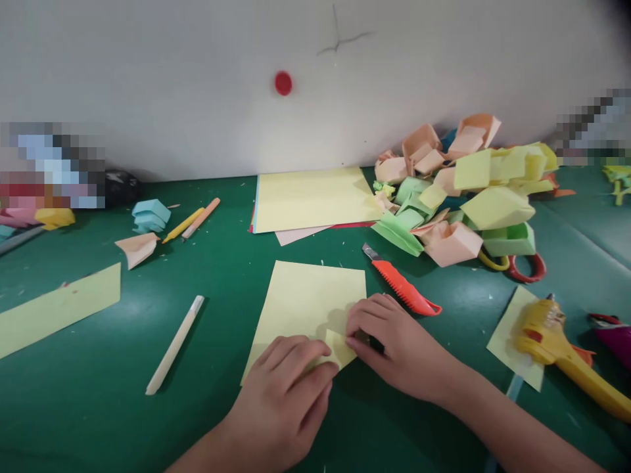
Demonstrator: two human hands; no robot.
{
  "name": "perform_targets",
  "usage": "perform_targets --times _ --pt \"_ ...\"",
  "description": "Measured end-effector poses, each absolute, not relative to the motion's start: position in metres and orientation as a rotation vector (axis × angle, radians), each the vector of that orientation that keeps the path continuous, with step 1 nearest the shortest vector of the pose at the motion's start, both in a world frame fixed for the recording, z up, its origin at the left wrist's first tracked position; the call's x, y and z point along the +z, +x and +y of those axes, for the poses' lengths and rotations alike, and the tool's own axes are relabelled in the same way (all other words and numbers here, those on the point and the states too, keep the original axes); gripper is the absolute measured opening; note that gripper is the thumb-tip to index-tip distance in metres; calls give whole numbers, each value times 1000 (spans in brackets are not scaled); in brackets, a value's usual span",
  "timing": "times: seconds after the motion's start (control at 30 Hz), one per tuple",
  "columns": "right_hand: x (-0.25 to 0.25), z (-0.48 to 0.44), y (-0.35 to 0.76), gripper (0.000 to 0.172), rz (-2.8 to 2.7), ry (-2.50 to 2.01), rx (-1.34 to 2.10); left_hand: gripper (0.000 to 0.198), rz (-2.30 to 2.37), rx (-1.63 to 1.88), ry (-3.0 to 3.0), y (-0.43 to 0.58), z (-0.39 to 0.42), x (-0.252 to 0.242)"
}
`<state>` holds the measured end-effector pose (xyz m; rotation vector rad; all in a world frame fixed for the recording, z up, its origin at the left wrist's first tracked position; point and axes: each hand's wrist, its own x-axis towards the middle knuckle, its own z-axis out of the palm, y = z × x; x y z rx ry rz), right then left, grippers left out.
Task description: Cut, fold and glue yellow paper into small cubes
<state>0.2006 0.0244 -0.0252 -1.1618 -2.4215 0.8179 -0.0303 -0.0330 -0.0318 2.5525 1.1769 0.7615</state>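
A pale yellow sheet of paper lies on the green table in front of me. Its near right corner is folded up and over. My left hand lies on the sheet's near edge, fingers together, pressing the paper down. My right hand pinches the folded corner with curled fingers. An orange utility knife lies just beyond my right hand.
A stack of coloured sheets lies at the back. A heap of folded paper shapes sits back right, with scissors under it. A yellow glue gun is at right. A white stick, pens and a yellow strip are left.
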Motion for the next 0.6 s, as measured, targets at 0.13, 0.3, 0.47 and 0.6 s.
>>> perform_targets --times 0.13,0.3,0.47,0.6 --pt "-29 23 194 13 -2410 -1201 745 27 1050 810 2729 -28 -33 -35" --pt "-30 22 194 10 -2381 -1213 743 27 1050 748 2677 -29 -32 -35" --pt "-26 21 204 29 -2486 -1147 714 26 1112 743 2651 -30 -34 -36" --pt "-24 20 209 20 -2647 -1075 591 25 1111 727 2650 -30 -33 -36"
